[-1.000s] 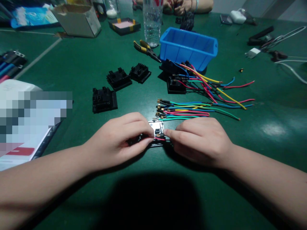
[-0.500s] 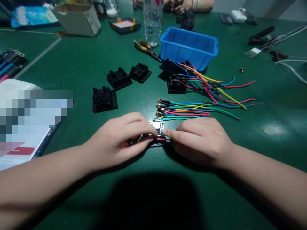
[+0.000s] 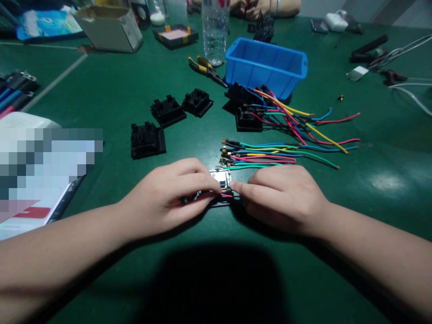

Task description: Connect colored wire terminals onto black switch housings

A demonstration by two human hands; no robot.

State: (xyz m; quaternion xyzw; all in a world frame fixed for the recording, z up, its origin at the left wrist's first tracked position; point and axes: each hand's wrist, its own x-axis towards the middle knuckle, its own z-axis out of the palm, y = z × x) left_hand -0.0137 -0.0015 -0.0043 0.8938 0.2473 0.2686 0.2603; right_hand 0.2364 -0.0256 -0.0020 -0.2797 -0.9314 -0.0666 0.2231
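Low in the middle of the table, a small black plastic socket with a shiny pale face lies between my hands. My left hand is closed on its left side, fingertips and thumb pinching it. From the right, my right hand is closed too, its index fingertip against the socket's right edge; its thumb and curled fingers are mostly hidden. A short pink-red wire shows at the left fingertips. Just beyond lie several loose coloured wires with metal terminals.
Black sockets lie at left; wired ones sit before a blue bin. Pliers, a plastic bottle and a cardboard box stand behind. Another person's hands rest at the far edge. White cables lie right.
Both hands stay in nearly the same place on the socket, with the left fingertips shifted very slightly. The view has moved a touch; nothing else visibly differs.
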